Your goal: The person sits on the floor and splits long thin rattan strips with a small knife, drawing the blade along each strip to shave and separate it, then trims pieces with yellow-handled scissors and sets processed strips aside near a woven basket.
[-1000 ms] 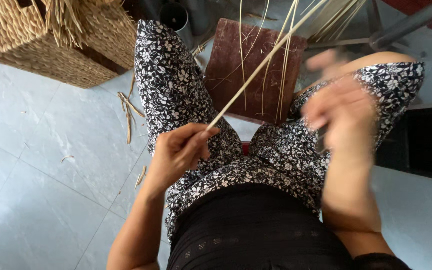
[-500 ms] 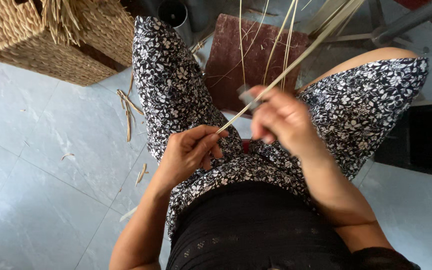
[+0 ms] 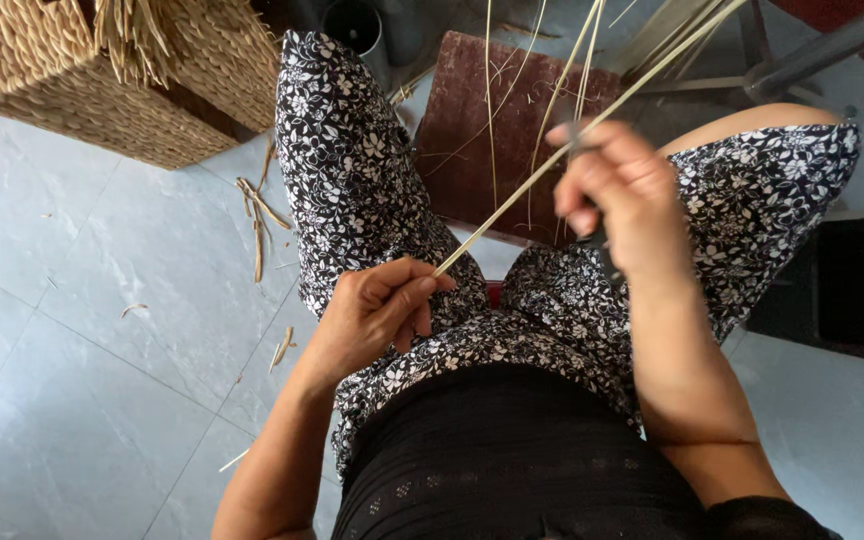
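Working a long pale reed strip (image 3: 522, 190), stretched slantwise from the lap toward the top right. Pinching its low end tight in the closed left hand (image 3: 377, 310), just above the thigh. Curling the right hand (image 3: 622, 185) shut around the strip higher up, along with a small dark tool, kind unclear. Seemingly stripping or smoothing along the length; needing steady tension and a firm lower pinch for any further pass. Sliding the right hand farther up than half a second ago, keeping the left in place. Sitting near a woven basket (image 3: 72, 90) and floor scraps (image 3: 257, 215).
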The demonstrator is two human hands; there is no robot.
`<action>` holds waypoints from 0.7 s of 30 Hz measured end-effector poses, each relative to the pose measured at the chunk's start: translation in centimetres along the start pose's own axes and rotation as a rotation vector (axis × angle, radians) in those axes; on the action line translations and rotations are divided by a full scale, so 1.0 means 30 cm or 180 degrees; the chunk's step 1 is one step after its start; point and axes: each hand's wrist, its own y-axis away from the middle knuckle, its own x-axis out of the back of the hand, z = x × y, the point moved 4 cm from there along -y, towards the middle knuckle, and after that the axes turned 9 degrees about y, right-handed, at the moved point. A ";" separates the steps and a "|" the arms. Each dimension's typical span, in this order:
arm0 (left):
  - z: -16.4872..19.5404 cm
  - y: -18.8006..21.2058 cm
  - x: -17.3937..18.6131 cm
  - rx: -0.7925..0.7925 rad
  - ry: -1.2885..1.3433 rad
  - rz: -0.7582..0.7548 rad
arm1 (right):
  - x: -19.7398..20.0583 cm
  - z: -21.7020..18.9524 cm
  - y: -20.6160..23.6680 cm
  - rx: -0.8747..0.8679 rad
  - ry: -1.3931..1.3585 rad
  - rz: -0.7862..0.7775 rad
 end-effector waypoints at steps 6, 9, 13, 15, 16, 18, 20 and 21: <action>0.025 -0.025 -0.009 -0.0026 -0.0026 0.0133 | 0.001 -0.058 0.033 0.0049 -0.0133 0.0072; 0.041 -0.071 -0.051 -0.0197 -0.0006 0.0074 | -0.142 -0.012 0.078 -0.0132 0.0044 -0.0837; 0.049 -0.080 -0.073 -0.0384 -0.0137 -0.0052 | -0.155 0.016 0.066 -0.0038 0.0308 -0.0760; 0.041 -0.071 -0.055 -0.0311 -0.0187 -0.0035 | -0.092 -0.002 0.045 0.0075 0.0196 -0.0494; 0.032 -0.063 -0.042 -0.0191 -0.0156 -0.0007 | -0.073 -0.010 0.039 0.0112 0.0151 -0.0444; 0.011 -0.052 -0.040 -0.0056 -0.0138 0.0025 | -0.056 -0.022 0.041 0.0160 0.0060 -0.0342; 0.004 -0.053 -0.040 -0.0084 -0.0190 0.0049 | -0.100 -0.011 0.054 0.0109 0.0044 -0.0639; 0.002 -0.055 -0.042 -0.0114 -0.0217 0.0070 | -0.137 0.002 0.065 0.0083 0.0031 -0.0788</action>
